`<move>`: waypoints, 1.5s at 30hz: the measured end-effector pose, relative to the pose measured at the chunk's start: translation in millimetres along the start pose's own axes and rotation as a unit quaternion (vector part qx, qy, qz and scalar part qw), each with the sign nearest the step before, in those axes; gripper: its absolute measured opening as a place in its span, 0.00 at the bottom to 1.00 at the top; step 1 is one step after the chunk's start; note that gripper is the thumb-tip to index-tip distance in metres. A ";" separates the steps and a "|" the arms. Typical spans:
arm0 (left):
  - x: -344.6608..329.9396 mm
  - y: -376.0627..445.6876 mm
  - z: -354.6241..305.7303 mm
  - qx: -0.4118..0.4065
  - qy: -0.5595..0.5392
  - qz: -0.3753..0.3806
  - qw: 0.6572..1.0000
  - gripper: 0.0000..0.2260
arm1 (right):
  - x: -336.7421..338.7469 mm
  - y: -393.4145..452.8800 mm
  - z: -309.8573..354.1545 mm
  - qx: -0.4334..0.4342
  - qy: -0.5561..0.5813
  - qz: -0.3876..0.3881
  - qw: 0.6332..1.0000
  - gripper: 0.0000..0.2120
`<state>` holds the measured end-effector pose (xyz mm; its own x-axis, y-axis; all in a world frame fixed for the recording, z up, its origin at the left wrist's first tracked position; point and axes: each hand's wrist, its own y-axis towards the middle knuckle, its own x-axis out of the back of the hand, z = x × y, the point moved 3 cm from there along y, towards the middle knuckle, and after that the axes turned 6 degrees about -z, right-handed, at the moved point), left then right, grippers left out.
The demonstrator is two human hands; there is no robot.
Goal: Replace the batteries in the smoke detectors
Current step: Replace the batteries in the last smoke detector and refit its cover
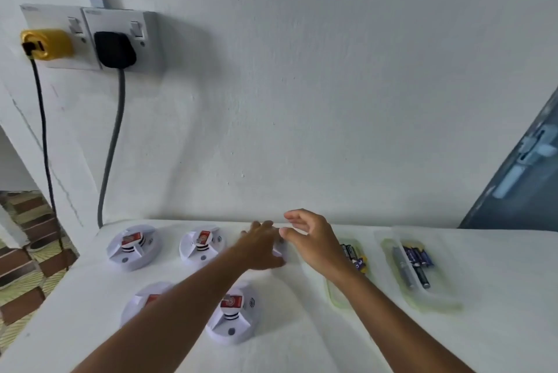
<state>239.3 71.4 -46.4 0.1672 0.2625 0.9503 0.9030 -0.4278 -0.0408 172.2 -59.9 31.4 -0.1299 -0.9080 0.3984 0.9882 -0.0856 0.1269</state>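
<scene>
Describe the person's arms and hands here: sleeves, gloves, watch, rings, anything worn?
Both forearms are bare as far as the frame shows, with no sleeve in view. The left hand and right hand wear no gloves. No watch, bracelet or ring is visible, though the fingers are slightly motion-blurred.

home | white wall sockets (90, 37) | tiled floor (21, 276) | door (519, 179)

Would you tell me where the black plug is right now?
In the head view the black plug sits upper left in the wall socket, right of the yellow plug.
</scene>
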 end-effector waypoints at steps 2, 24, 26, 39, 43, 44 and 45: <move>3.6 3.8 -18.8 -0.018 -0.102 -0.034 0.994 0.23 | 16.3 -5.3 -9.9 0.003 0.015 -0.016 1.000 0.11; 53.5 -63.9 -80.3 0.190 -0.709 -0.119 0.669 0.16 | 36.4 -6.2 -8.5 0.015 0.020 0.108 0.994 0.28; 55.8 -63.9 -80.0 0.202 -0.695 -0.127 0.678 0.14 | 35.4 -6.4 -8.1 0.049 0.005 0.101 0.994 0.28; 51.6 -62.4 -58.0 0.255 -0.749 -0.098 0.604 0.17 | 11.2 -10.0 -10.8 -0.003 0.064 0.094 0.994 0.27; 49.0 -67.6 -44.0 0.260 -0.760 -0.100 0.587 0.16 | 2.1 -9.9 -9.1 -0.014 0.046 0.121 0.991 0.28; 49.3 -68.0 -41.3 0.257 -0.762 -0.100 0.586 0.17 | 1.2 -9.4 -8.9 -0.026 0.049 0.127 0.990 0.27; 50.3 -68.9 -41.0 0.254 -0.764 -0.093 0.586 0.18 | 0.7 -8.9 -9.2 -0.039 0.060 0.135 0.988 0.26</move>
<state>169.2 78.6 16.9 -0.1436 0.8981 -0.4157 0.8986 -0.0576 -0.4349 164.0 -63.5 22.2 0.1462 -0.9437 0.2966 0.9893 0.1401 -0.0418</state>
